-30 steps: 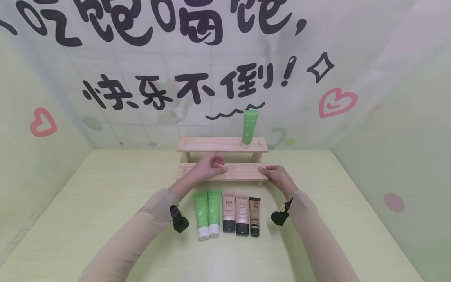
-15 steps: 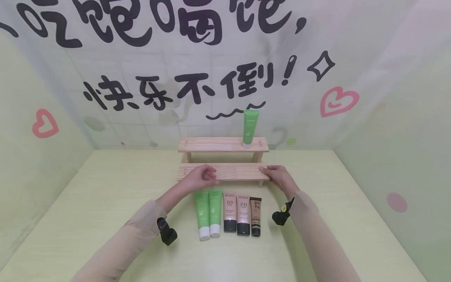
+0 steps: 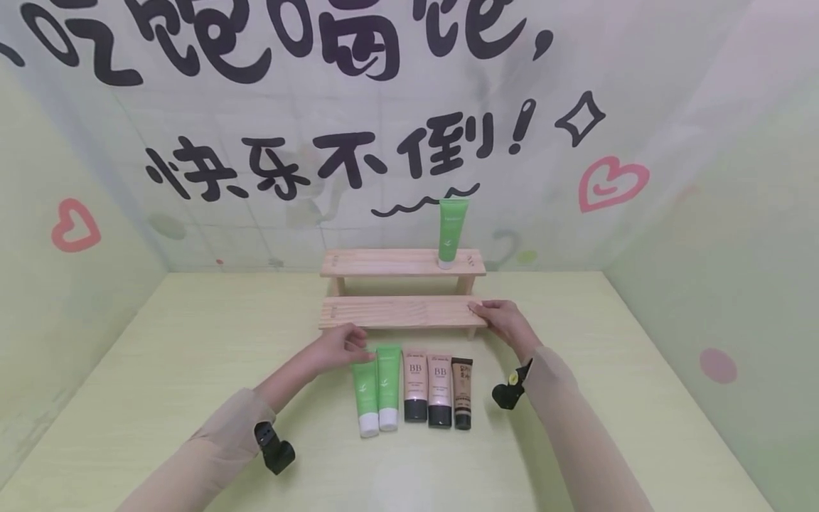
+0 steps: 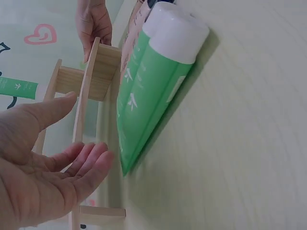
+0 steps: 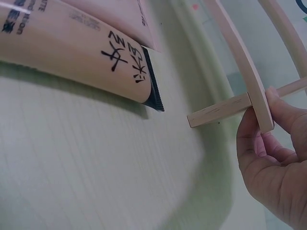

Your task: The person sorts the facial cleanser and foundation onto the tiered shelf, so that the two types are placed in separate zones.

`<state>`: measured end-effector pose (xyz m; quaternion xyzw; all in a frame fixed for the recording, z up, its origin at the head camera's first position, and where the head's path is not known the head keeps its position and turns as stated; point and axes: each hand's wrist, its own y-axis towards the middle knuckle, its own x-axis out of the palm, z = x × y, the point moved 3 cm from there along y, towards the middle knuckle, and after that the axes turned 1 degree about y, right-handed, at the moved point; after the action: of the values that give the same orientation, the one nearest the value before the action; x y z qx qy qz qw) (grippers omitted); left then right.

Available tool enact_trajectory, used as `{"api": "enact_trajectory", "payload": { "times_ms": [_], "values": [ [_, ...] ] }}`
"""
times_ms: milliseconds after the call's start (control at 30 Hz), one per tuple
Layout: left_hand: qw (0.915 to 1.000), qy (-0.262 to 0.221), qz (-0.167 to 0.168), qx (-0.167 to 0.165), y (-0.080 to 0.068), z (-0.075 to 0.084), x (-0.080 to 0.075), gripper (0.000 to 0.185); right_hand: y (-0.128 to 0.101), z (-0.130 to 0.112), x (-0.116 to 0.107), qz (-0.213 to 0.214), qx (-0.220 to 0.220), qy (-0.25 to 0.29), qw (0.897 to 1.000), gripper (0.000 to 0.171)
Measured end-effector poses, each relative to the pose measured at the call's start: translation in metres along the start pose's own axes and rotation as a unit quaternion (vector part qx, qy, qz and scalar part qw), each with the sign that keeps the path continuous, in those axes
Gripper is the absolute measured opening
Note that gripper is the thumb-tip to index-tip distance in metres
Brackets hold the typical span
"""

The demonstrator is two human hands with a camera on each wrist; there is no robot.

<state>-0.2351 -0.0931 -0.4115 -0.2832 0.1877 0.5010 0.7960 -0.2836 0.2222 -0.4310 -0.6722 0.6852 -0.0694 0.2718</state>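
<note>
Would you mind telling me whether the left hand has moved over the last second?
Yes. The left hand has drawn back off the lower shelf toward the person, and now sits beside the leftmost green tube.

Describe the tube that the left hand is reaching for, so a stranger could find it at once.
In front of the wooden shelf, five tubes lie in a row on the table. The one meant is the green tube at the row's left end, beside the left hand. Unlike its green neighbour, it lies outermost.

The left hand [image 3: 342,346] has drawn back off the lower shelf [image 3: 409,313] to the leftmost green tube [image 3: 365,395].
</note>
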Motion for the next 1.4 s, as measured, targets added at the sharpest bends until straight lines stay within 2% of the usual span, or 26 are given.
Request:
{"api": "enact_trajectory", "payload": {
  "times_ms": [133,300,367,600,767,1067,1267,1400],
  "values": [
    [0.9995,-0.015,0.007,-0.025,-0.006,-0.010,0.001,0.063,0.002,-0.001,0.000,0.007,-0.002,0.003,1.000,0.059],
    [0.9979,-0.036,0.007,-0.053,-0.011,-0.019,0.006,0.070,0.002,0.000,-0.001,0.001,-0.012,-0.002,1.000,0.070],
    [0.9978,-0.031,0.007,-0.059,-0.013,-0.021,0.008,0.072,0.002,0.000,-0.001,-0.003,-0.014,-0.002,1.000,0.073],
    [0.9959,-0.019,0.016,-0.087,-0.018,-0.024,0.016,0.077,0.000,-0.002,0.001,-0.001,-0.006,0.008,1.000,0.062],
    [0.9944,0.010,0.018,-0.104,-0.019,-0.027,0.024,0.080,-0.002,-0.003,0.002,-0.011,-0.005,0.009,1.000,0.064],
    [0.9928,0.043,0.031,-0.107,-0.024,-0.022,0.030,0.062,-0.001,-0.003,0.002,-0.006,-0.007,0.012,1.000,0.062],
    [0.9924,0.036,0.012,-0.117,-0.025,-0.017,0.033,0.031,-0.001,-0.001,0.005,-0.006,-0.001,0.031,1.000,0.063],
    [0.9910,0.040,-0.008,-0.127,-0.027,-0.015,0.034,0.029,0.000,0.000,0.005,-0.004,-0.001,0.041,0.999,0.061]
  ]
}}
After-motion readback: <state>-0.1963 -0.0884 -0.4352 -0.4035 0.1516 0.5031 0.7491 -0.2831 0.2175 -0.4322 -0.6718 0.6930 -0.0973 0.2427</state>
